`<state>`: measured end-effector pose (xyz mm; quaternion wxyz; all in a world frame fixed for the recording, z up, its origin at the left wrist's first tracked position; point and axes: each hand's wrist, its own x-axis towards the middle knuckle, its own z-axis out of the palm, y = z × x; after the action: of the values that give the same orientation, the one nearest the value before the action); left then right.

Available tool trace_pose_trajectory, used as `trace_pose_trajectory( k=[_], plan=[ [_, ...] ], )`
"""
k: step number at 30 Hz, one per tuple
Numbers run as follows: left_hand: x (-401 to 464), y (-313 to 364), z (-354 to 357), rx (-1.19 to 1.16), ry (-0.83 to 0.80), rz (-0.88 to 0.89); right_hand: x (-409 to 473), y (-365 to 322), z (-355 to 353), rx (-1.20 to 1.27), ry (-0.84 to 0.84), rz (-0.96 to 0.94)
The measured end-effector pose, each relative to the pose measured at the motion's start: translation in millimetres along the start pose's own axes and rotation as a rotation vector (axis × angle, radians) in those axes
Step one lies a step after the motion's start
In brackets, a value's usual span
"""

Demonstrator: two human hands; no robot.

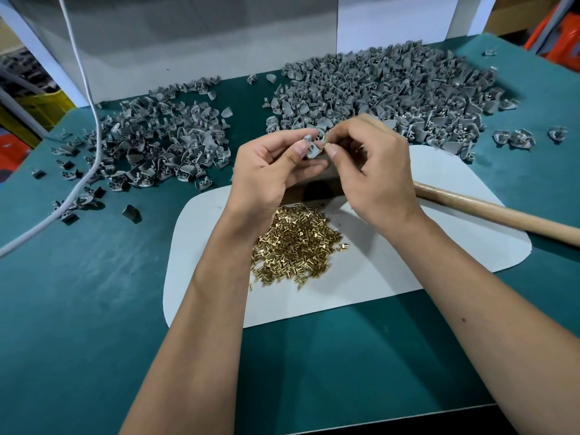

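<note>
Two hands (270, 174) (376, 180), one half-hidden grey part (312, 149)

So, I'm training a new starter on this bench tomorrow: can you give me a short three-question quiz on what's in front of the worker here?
1. Fill in: the left hand and right hand together pinch one ____.
2. Multiple choice: the heap of small brass pins lies on A) the white rounded sheet, B) the green table cover, C) a yellow crate.
3. True or false: the long wooden handle lies left of both hands.
Key: 1 small grey plastic part. 2 A. 3 false, it lies to their right.
</note>
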<state>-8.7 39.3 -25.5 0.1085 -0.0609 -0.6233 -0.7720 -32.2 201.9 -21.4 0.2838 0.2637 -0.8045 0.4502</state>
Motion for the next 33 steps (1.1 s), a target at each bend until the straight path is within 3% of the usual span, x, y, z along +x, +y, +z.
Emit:
trace_pose_trajectory(
  k=[14, 33],
  plan=[
    [-0.5, -2.3, 3.8, -0.065, 0.045, -0.028, -0.5, -1.4, 0.9, 0.032, -0.005, -0.025],
    [-2.4, -1.2, -2.8, -0.055, 0.002, -0.091, 0.2, 0.9, 1.3, 0.005, -0.045, 0.124]
  ],
)
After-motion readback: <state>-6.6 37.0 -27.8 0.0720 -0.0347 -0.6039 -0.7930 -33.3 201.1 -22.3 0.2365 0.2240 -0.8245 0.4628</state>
